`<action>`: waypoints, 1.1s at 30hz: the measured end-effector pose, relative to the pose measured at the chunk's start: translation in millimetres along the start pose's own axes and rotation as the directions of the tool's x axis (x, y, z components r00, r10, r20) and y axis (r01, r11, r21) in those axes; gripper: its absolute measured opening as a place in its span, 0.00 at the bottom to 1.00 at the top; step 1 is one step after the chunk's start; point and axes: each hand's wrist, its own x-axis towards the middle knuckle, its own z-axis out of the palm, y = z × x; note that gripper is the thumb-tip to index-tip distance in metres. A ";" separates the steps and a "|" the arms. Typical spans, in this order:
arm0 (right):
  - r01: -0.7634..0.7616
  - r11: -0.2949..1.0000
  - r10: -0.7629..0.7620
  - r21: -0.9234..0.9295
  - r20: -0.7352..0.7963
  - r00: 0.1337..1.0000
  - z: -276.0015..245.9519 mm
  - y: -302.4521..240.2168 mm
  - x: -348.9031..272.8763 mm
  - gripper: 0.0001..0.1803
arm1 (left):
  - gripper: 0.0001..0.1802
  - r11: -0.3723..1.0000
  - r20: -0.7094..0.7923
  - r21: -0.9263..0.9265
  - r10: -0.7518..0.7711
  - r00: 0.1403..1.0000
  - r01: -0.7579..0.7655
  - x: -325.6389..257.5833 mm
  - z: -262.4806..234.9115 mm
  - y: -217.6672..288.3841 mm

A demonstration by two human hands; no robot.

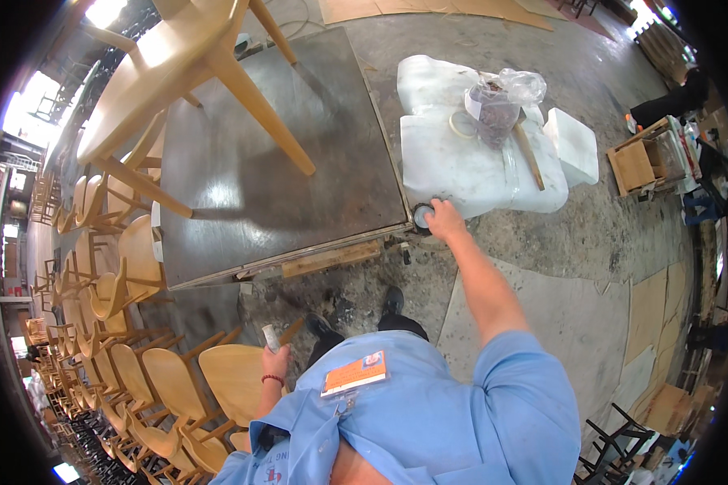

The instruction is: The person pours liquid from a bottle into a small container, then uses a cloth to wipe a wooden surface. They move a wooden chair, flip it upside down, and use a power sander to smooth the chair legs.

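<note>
My right hand reaches out to the table's near right corner. Its fingers are closed at the rim of a small round container with a dark edge and a pale inside; whether something is pinched there is hidden. Low at my left side, my left hand is wrapped round a short, pale, roll-like piece that sticks up out of the fist. On the dark-topped table stands a light wooden chair, its legs resting on the top, out of reach of both hands.
Right of the table lies a white wrapped bundle carrying a plastic bag, a tape roll and a wooden-handled tool. Rows of wooden chairs crowd my left. A small wooden cabinet stands far right.
</note>
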 end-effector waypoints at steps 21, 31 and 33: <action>-0.152 0.984 0.150 0.089 0.034 0.988 -5.0 -7.1 4.2 0.14 | 0.18 0.996 0.004 0.084 0.011 1.000 -0.011 -5.5 20.0 4.7; -0.238 0.960 0.236 0.149 0.032 0.971 -1.8 -8.2 -2.2 0.15 | 0.19 0.971 0.050 0.205 0.116 0.992 -0.123 -1.9 40.2 51.7; -0.205 0.967 0.206 0.153 0.011 0.978 -1.7 -7.0 -3.6 0.16 | 0.20 0.969 0.086 0.163 0.176 0.981 -0.188 -5.5 45.3 64.5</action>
